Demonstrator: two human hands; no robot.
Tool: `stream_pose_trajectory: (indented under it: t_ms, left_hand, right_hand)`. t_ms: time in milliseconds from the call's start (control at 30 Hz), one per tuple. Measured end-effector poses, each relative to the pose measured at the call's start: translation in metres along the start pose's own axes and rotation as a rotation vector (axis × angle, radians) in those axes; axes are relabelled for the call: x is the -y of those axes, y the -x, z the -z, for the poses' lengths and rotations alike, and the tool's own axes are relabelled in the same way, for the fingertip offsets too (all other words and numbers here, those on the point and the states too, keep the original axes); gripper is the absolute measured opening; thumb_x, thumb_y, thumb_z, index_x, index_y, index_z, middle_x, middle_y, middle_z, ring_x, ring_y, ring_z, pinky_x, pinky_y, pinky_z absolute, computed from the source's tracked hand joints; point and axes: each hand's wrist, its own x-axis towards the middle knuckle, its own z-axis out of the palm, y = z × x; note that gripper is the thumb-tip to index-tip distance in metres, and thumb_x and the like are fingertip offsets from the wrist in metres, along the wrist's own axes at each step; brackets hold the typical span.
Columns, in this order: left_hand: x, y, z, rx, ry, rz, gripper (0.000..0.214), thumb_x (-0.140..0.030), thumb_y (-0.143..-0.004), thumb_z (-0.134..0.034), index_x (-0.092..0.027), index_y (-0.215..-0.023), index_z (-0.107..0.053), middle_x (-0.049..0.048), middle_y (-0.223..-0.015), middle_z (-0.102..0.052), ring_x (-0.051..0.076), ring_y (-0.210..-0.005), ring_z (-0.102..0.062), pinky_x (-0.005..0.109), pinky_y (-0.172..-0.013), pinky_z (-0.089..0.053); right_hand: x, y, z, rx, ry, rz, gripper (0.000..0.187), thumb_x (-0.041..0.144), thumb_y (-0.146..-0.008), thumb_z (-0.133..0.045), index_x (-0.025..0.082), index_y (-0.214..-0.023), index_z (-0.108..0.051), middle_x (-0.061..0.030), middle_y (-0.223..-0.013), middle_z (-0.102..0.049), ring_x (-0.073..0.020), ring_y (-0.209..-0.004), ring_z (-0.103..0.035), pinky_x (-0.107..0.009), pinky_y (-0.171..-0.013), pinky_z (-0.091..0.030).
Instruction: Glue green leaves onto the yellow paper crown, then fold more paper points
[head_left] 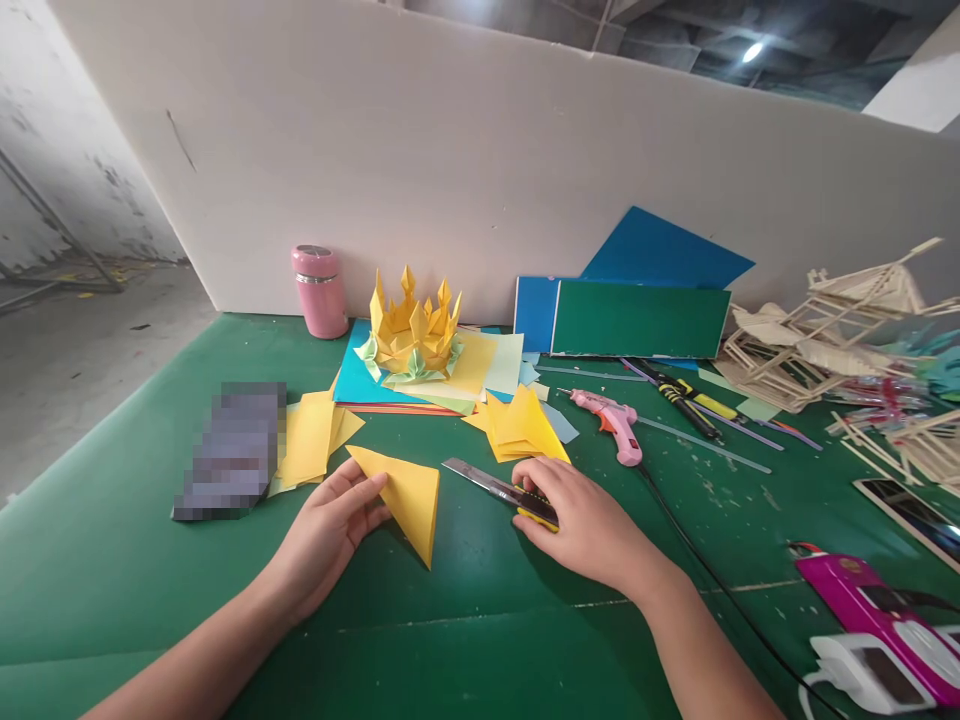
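Note:
My left hand [339,525] pinches a yellow sheet of paper folded into a triangle [409,497], thumb on top and fingers beneath. A utility knife [501,485] with its long blade out is gripped by my right hand [581,515]; the blade points left toward the folded paper, apart from it. Just beyond the knife lie several folded yellow paper pieces [521,425]. Farther back a yellow folded-paper crown shape [415,335] with pale green paper pieces round its base stands on stacked coloured sheets [352,370].
Left of my hands lie yellow paper sheets [306,437] and a blurred dark item [236,450]. A pink flask [321,292] stands at the back. On the right are a pink glue gun [616,425] with a cord, pliers [679,400], stick models [795,345] and a magenta power strip [874,610].

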Motion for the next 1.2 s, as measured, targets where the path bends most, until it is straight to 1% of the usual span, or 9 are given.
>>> stream_pose_trajectory:
  t_ms: [133, 300, 400, 633, 733, 833, 967, 1067, 1200]
  left_hand:
    - [-0.001, 0.001, -0.002, -0.032, 0.045, 0.006, 0.010, -0.024, -0.073, -0.072, -0.019, -0.082, -0.071, 0.0051, -0.094, -0.072, 0.020, -0.085, -0.067, 0.027, -0.075, -0.058]
    - [-0.004, 0.002, -0.004, -0.026, 0.053, 0.034, 0.012, -0.021, -0.076, -0.069, -0.018, -0.087, -0.071, 0.0066, -0.095, -0.071, 0.019, -0.085, -0.066, 0.024, -0.072, -0.057]
    - [-0.004, 0.000, -0.003, -0.002, 0.065, 0.040, 0.011, -0.016, -0.079, -0.065, -0.018, -0.088, -0.069, 0.0051, -0.090, -0.068, 0.018, -0.081, -0.065, 0.024, -0.071, -0.057]
    - [-0.010, -0.001, -0.006, 0.019, 0.188, 0.150, 0.019, -0.013, -0.090, -0.047, -0.015, -0.092, -0.065, 0.0060, -0.078, -0.064, 0.016, -0.069, -0.064, 0.028, -0.066, -0.058]
    - [-0.013, 0.000, -0.009, -0.033, 0.272, 0.189, 0.023, -0.021, -0.094, -0.043, -0.014, -0.090, -0.065, 0.0065, -0.074, -0.064, 0.016, -0.065, -0.065, 0.029, -0.063, -0.058]
    - [-0.015, 0.001, -0.013, -0.118, 0.314, 0.220, 0.022, -0.023, -0.093, -0.046, -0.012, -0.091, -0.065, 0.0053, -0.071, -0.063, 0.015, -0.063, -0.066, 0.029, -0.066, -0.060]
    - [-0.015, 0.004, -0.018, -0.185, 0.318, 0.256, 0.018, -0.012, -0.090, -0.047, -0.012, -0.091, -0.066, 0.0045, -0.071, -0.063, 0.015, -0.064, -0.067, 0.028, -0.065, -0.060]
    - [-0.014, 0.006, -0.019, -0.183, 0.302, 0.222, 0.018, -0.009, -0.090, -0.047, -0.012, -0.092, -0.065, 0.0059, -0.074, -0.065, 0.016, -0.069, -0.069, 0.028, -0.069, -0.060]
    - [-0.011, 0.005, -0.016, -0.154, 0.273, 0.212, 0.018, -0.011, -0.091, -0.047, -0.012, -0.093, -0.065, 0.0080, -0.079, -0.067, 0.019, -0.076, -0.070, 0.030, -0.072, -0.061]
  right_hand:
    - [0.004, 0.000, -0.001, -0.078, -0.060, 0.026, 0.018, 0.012, -0.077, -0.052, 0.024, -0.090, -0.048, -0.0019, -0.086, -0.062, -0.0176, -0.073, -0.060, -0.028, -0.057, -0.049]
    - [-0.014, -0.002, 0.003, -0.551, 0.040, -0.046, 0.009, 0.027, -0.086, -0.048, 0.021, -0.094, -0.049, -0.0071, -0.087, -0.060, -0.0192, -0.072, -0.059, -0.028, -0.057, -0.047]
    - [-0.033, -0.002, 0.003, -0.648, 0.183, -0.164, 0.012, 0.030, -0.085, -0.047, 0.021, -0.092, -0.049, -0.0090, -0.085, -0.061, -0.0228, -0.074, -0.059, -0.030, -0.053, -0.045]
    - [-0.050, -0.001, -0.005, -0.458, 0.317, -0.361, 0.008, 0.029, -0.082, -0.049, 0.022, -0.084, -0.051, -0.0091, -0.087, -0.062, -0.0234, -0.067, -0.060, -0.029, -0.046, -0.039]
    - [-0.043, -0.002, -0.004, -0.547, 0.277, -0.243, 0.012, 0.031, -0.085, -0.047, 0.021, -0.086, -0.054, -0.0099, -0.088, -0.063, -0.0264, -0.078, -0.060, -0.034, -0.056, -0.045]
    - [-0.023, -0.005, -0.006, -0.567, 0.025, -0.015, 0.016, 0.029, -0.090, -0.044, 0.021, -0.085, -0.056, -0.0072, -0.082, -0.063, -0.0220, -0.078, -0.060, -0.032, -0.064, -0.047]
    - [0.017, -0.008, -0.025, -0.303, -0.396, 0.096, 0.015, 0.035, -0.091, -0.051, 0.022, -0.093, -0.057, -0.0036, -0.083, -0.064, -0.0158, -0.072, -0.059, -0.027, -0.065, -0.049]
    - [0.043, -0.012, -0.043, -0.102, -0.681, 0.099, 0.034, 0.053, -0.082, -0.059, 0.022, -0.093, -0.054, -0.0015, -0.080, -0.061, -0.0136, -0.068, -0.058, -0.024, -0.061, -0.049]
    - [0.051, -0.019, -0.048, -0.110, -0.690, 0.222, 0.031, 0.053, -0.083, -0.058, 0.022, -0.078, -0.053, 0.0018, -0.068, -0.059, -0.0116, -0.059, -0.054, -0.022, -0.054, -0.045]
